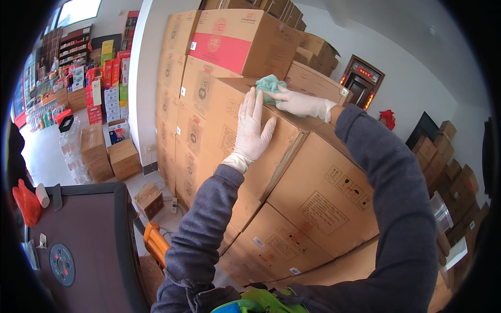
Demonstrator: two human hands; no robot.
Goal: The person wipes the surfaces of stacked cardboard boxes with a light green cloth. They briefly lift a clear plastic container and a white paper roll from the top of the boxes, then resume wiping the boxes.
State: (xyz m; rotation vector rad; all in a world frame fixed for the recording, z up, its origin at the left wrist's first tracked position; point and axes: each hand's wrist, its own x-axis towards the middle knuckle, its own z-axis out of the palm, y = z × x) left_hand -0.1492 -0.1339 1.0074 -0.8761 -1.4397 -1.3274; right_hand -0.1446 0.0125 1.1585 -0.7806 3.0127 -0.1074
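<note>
My right hand (299,103), in a white glove, presses a bunched pale green cloth (270,87) onto the top of a large cardboard box (291,117). Part of the cloth is covered by the fingers. My left hand (252,129), also gloved, lies flat against the upper side of the same stack, thumb spread. Its fingertips reach the top edge beside the cloth, and it holds nothing. Directly behind the cloth rises a carton with a red band (221,45). Below my arms, another carton (332,195) bears printed handling symbols.
At lower left stands a dark brown table (94,231) with a round control panel (62,265) and a red plastic bag (26,203). An orange object (155,238) and a small carton (148,200) are beside it. More cartons (442,144) are stacked at right, near a wooden door (358,86).
</note>
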